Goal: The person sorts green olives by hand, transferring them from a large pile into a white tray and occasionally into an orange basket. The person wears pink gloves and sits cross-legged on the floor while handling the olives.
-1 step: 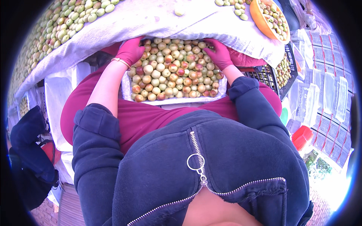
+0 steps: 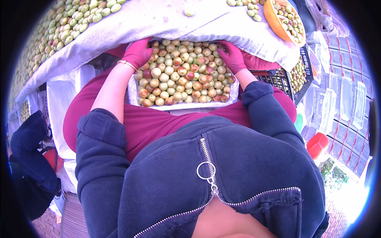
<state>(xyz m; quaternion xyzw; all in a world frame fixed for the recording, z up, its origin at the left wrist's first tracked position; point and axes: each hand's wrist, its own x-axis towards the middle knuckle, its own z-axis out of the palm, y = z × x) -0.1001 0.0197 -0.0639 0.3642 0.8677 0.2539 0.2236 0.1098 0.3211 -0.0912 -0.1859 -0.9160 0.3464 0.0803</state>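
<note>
Between my knees stands a box with a white lining (image 2: 186, 106), full of round jujubes (image 2: 174, 73), pale green to cream, some with red-brown patches. A pink glove covers my left hand (image 2: 139, 53), which rests at the box's far left corner against the fruit. Its thumb and forefinger are apart; the other fingers are partly hidden. At the far right corner my right hand (image 2: 232, 56), gloved the same way, touches the outermost jujubes with thumb and fingers spread. I see nothing gripped in either hand.
Beyond the box, a white cloth (image 2: 158, 23) covers a surface heaped with green jujubes (image 2: 67, 27) at the left. An orange basket (image 2: 274, 23) of jujubes sits far right, above a black crate (image 2: 304, 75). A person in dark clothes (image 2: 33, 154) is at the left.
My right hand has shifted very slightly to the right, its fingers a little farther from the fruit. The left hand and the box look unchanged.
</note>
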